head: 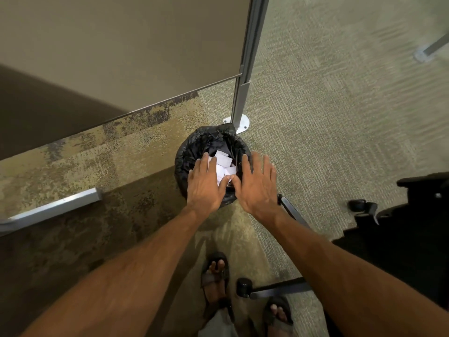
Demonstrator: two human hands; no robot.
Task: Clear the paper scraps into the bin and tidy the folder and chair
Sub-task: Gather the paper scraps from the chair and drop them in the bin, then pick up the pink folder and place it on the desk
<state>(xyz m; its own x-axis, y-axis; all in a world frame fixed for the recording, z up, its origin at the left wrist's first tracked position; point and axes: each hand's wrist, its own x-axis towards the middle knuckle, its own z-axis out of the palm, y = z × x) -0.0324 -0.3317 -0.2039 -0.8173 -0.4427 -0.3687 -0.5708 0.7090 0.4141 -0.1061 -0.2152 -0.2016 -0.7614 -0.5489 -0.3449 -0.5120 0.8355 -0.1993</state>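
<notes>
The bin (192, 152) mouth lies open between both hands; a partition post (240, 98) stands behind, the chair base (291, 210) right.

arms: bare, sleeveless | feet: dark open-toed sandals (213, 278)

There is one view only, from a wide-angle camera worn on the person's head, looking steeply down and a little forward over both outstretched forearms. The bin (211, 164) on the carpet (328, 122) sits near the middle, with the person's sandalled feet at the bottom edge. Straight lines, such as the partition post (245, 76), lean toward the edges.
</notes>
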